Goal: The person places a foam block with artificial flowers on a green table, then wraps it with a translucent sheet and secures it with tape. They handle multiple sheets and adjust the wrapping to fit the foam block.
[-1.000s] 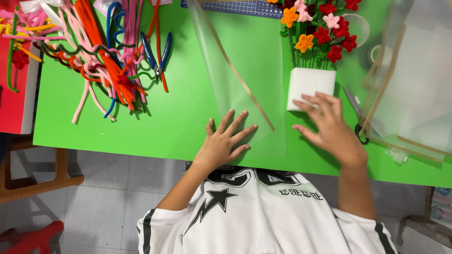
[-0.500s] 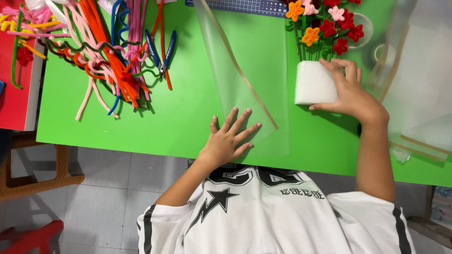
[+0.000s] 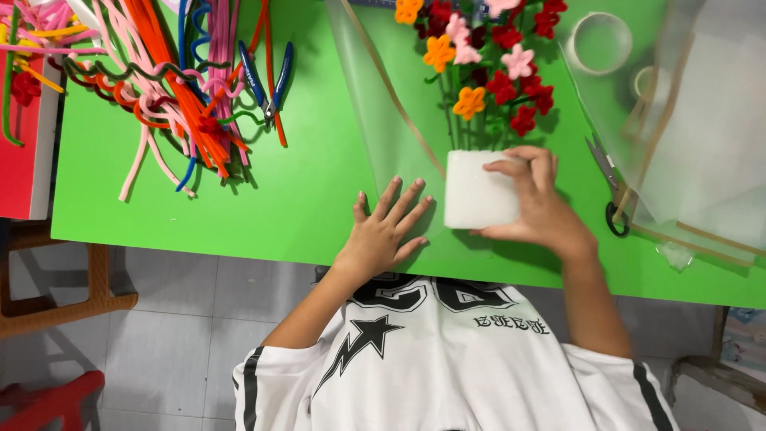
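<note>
Only the head view to go on.

Lower centre of the frame: left hand [image 3: 383, 231] palm down, fingers spread wide, pressing the near end of a clear film sheet [image 3: 383, 120] onto the green table [image 3: 303, 199]. No grip on the film, only weight.

Just right of that: right hand [image 3: 535, 199] wrapped round a white foam block [image 3: 479, 191], thumb on the near side, fingers curled over the far side. Block resting on the near end of the film, close to the table's front edge, with a bunch of pipe-cleaner flowers [image 3: 487, 64] stuck into its far face and reaching toward the top of the frame.

Likely trouble, judged from this:
- Film sliding or creasing under the block, being slick and pinned only by a flat palm.
- Block tipping or rolling off the front edge, given the flower-heavy end and little table behind it.
- Stems pulling loose or bending from a squeeze on soft foam.
- Right wrist brushing the scissors [image 3: 606, 183] lying just beside it at right.
- Second clear sheet [image 3: 702, 144] at far right snagging on a swing of the bouquet.

Upper left: heap of loose pipe cleaners [image 3: 175, 88] and blue-handled pliers [image 3: 267, 80], well apart from both hands, no concern.
</note>
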